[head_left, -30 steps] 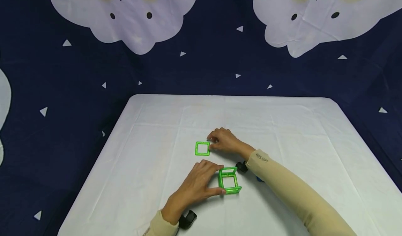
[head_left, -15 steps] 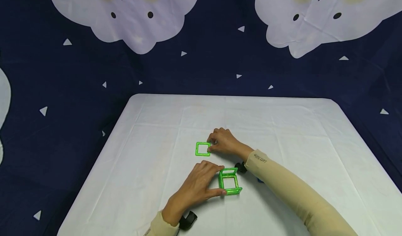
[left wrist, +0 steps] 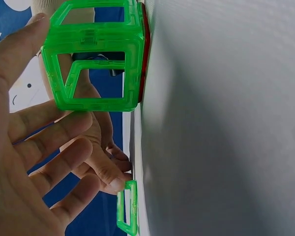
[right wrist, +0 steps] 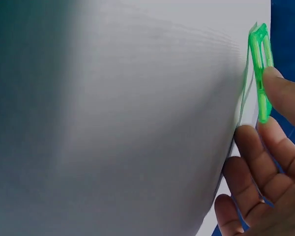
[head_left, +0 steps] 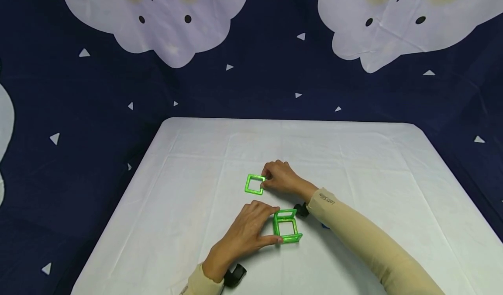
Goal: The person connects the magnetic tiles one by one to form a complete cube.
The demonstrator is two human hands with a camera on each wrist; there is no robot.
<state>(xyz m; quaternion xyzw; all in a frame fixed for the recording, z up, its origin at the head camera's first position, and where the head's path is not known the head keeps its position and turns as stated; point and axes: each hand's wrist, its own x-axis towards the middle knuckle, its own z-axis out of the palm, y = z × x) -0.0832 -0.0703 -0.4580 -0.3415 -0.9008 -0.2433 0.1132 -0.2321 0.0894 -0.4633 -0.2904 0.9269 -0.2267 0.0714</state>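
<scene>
Here's the loose green square (head_left: pixel 253 193), a little below the middle of the head view, and it's pinched: the right hand (head_left: pixel 282 176) has its right-hand edge between thumb and fingers. No long axis to read, it's a plain square, but its sides sit slightly askew and it looks tilted; whether its lower edge touches the surface (head_left: pixel 196 164) is hard to call.

Now the line that counts: from that square, go down and to the right and there's the green box frame (head_left: pixel 291 239), near but clearly apart. As I judge it, any joining of the two turns on that short diagonal and on squaring up the tilt. The right hand, up beyond the box, is the nearer one to the square, no contest.

And the left hand (head_left: pixel 248 224)? Coming in from the lower left, it grips the box from its left side, thumb at the near wall, a finger at the far one. The left wrist view picks up a red strip (left wrist: pixel 145 54) on the box's underside.

Further out, the right sleeve (head_left: pixel 365 234) crosses the lower right, a dark blue backdrop (head_left: pixel 267 85) fills the top.
</scene>
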